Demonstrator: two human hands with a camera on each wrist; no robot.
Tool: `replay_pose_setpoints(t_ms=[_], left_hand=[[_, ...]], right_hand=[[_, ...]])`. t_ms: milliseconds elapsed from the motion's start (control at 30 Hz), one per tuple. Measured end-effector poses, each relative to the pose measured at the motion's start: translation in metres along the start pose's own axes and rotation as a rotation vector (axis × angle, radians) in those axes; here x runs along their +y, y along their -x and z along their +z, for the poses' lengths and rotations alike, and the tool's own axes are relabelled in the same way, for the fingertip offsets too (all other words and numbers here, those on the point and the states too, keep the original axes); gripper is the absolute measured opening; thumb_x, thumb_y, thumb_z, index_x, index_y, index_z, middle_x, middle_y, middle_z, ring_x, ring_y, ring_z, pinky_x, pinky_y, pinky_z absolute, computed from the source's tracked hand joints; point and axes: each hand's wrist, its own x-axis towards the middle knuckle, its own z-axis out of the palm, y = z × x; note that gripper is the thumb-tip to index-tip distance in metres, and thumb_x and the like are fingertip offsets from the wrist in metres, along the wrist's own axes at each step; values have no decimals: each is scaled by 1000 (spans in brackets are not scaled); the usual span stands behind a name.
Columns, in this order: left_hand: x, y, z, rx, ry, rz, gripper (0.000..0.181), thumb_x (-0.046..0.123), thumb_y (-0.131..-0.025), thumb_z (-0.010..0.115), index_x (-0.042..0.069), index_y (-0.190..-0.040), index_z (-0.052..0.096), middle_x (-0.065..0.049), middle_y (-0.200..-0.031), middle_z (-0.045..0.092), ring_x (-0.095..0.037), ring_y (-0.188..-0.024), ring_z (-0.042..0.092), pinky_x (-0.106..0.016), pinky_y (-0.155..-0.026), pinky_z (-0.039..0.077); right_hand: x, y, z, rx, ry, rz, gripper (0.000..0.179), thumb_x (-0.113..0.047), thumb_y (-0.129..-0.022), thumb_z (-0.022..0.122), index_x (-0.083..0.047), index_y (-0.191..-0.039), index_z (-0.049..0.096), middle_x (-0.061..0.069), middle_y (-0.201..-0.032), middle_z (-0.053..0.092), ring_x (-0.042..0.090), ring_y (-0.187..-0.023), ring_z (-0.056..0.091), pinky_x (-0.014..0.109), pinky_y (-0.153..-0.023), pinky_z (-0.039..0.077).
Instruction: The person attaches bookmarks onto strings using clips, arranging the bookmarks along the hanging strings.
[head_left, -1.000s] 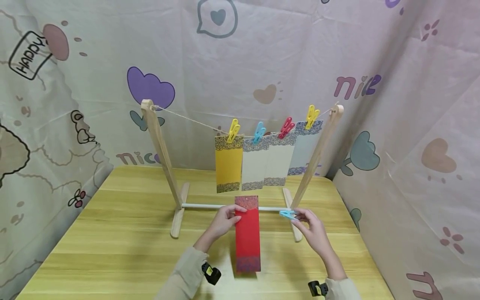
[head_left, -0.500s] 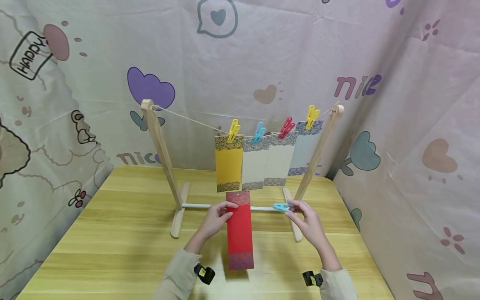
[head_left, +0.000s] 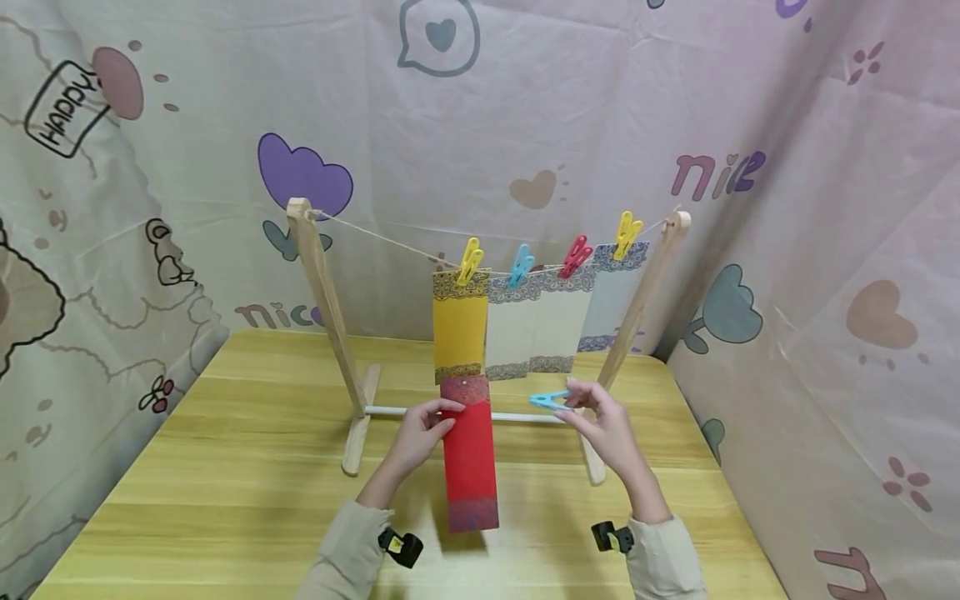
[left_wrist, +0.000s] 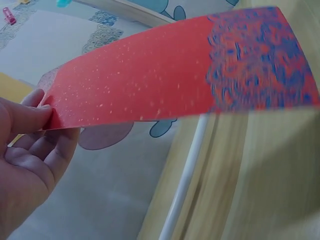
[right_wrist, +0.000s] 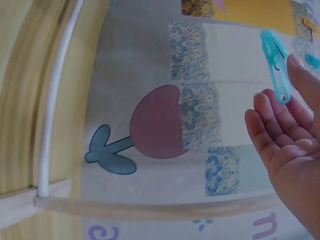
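Observation:
My left hand (head_left: 420,437) pinches a long red paper card (head_left: 470,454) by its left edge, near the top. Patterned bands cross both ends of the card, and a small hole shows at its top. In the left wrist view the red card (left_wrist: 135,75) stretches away from thumb and fingers. Between thumb and fingertips my right hand (head_left: 606,425) holds a light blue clothespin (head_left: 547,401), pointing left toward the card. The right wrist view shows this clothespin (right_wrist: 275,67) in the same pinch. In the head view, the red card's top meets the hanging yellow card's (head_left: 461,329) lower edge.
A wooden stand has a left post (head_left: 326,300), a right post (head_left: 647,296), a white crossbar (head_left: 517,417) and a sagging string (head_left: 375,237). Several cards hang from it by yellow, blue and red clothespins (head_left: 575,257). Beneath is a wood-grain table (head_left: 225,500); printed cloth (head_left: 450,150) surrounds it.
The left hand has moved the red card left and upward, toward the hanging yellow card. The right hand has carried the blue clothespin left and upward too.

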Motion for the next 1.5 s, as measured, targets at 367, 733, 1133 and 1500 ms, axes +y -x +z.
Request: replay_pose_setpoints(t_ms=[367,733,1133,1500], left_hand=[[-14,-2,-20,63,34,124,19,-12,-85,50,-11,-101,59,-21,-99,57,-12,-66,48,-20,-57,41],[-7,-6,-40,151,66,141,19,-6,-87,51,-10,-103,59,-18,-99,58,-12,-75,52,-19,-63,44],[10,-13,-50,272,78,244,16,-9,-86,51,-13,-99,58,-12,-91,55,-12,-74,52,-18,-61,45],[21,-19,-60,301,64,399,14,-3,-86,52,-3,-93,64,-7,-81,62,-12,-66,54,-19,-56,45]], right_hand=[[-15,-23,6,-22,-9,-96,30,12,-69,68,12,-97,55,22,-79,58,34,-73,56,37,-68,48],[-2,-46,13,3,-25,-193,36,9,-68,70,10,-102,57,17,-82,60,29,-74,57,34,-70,48],[-42,-70,15,33,-43,-240,34,14,-66,69,14,-98,57,21,-76,58,31,-71,56,43,-66,48],[-50,-92,19,26,-38,-324,35,11,-65,72,13,-98,58,19,-76,58,26,-68,56,38,-64,49]])
